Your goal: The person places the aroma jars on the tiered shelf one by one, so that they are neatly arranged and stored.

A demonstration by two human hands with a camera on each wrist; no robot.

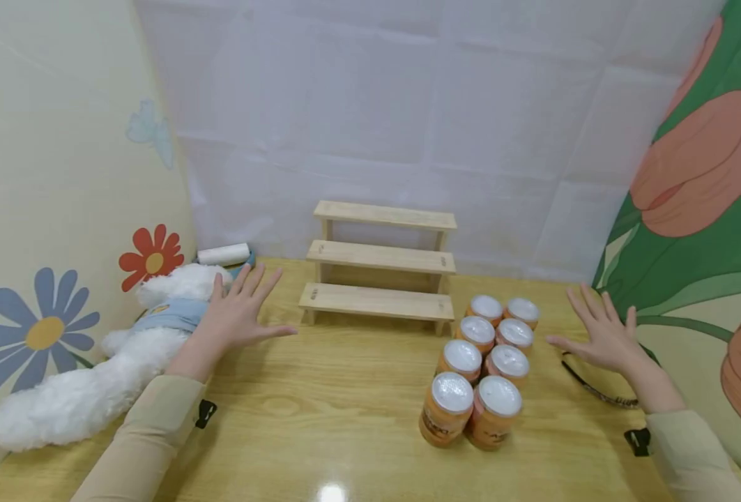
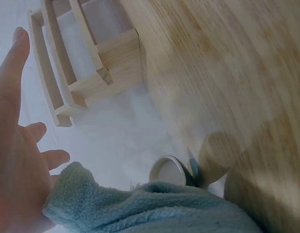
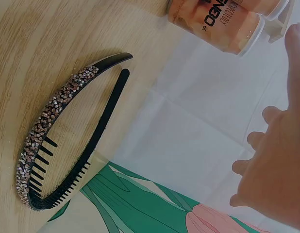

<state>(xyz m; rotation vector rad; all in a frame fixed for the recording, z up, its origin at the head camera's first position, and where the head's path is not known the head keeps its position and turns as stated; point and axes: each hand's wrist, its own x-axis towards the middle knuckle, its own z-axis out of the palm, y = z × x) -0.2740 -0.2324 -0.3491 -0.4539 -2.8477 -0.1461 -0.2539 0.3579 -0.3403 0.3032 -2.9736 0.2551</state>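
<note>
Far left: a wall bears a printed blue flower (image 1: 46,335) and a red flower (image 1: 153,261). In front of the wall, the plush (image 1: 147,355), white with a light blue garment, lies along the left edge of the table (image 1: 282,432). A white roll (image 1: 222,254) is located beyond the plush.

Left hand (image 1: 238,317): fingers extended, thumb spread to the side, nothing gripped. It is held at the plush's right side; whether it touches the fur cannot be determined. A black clip (image 1: 205,413) is located at the sleeve.

Center: the wooden rack (image 1: 379,301) has three steps, rising toward the rear, and stands in front of the white sheet (image 1: 376,104).

Right of the rack: eight orange cans (image 1: 462,357) with whitish tops stand upright on the table, closely grouped in two columns of four. The front pair is nearest the viewer.

Right of the cans: the headband (image 3: 53,107), black with inner teeth and a studded outer face, rests on the table.

Right hand (image 1: 602,338): fingers spread, nothing gripped. It is raised near the headband, well apart from the left hand.

Far right: tulips (image 1: 690,167) are printed on the wall.
</note>
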